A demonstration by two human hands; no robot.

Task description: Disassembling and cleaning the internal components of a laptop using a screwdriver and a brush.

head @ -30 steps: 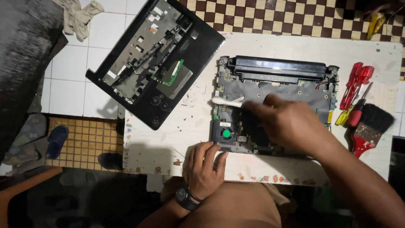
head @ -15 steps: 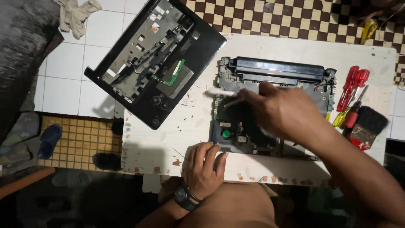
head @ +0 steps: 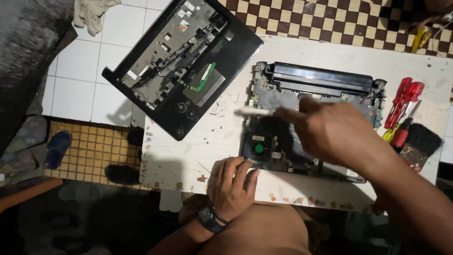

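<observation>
An opened laptop base (head: 311,89) with its circuit board bare lies on the white table (head: 188,156). My right hand (head: 330,130) hovers over the board and holds a thin white tool (head: 255,112) whose tip points left past the board's left edge. My left hand (head: 231,186), with a black wristwatch, rests flat on the table's near edge and touches the base's front left corner. Much of the board is hidden under my right hand.
A black laptop top cover (head: 184,61) lies upside down, hanging over the table's left corner. Red-handled screwdrivers (head: 401,101) and a black paintbrush (head: 420,146) lie at the right. A cloth (head: 92,14) and sandals (head: 56,146) are on the tiled floor.
My right hand has slid rightward and up across the board with the white tool, which now points out to the left. My left hand has stayed at the front corner.
</observation>
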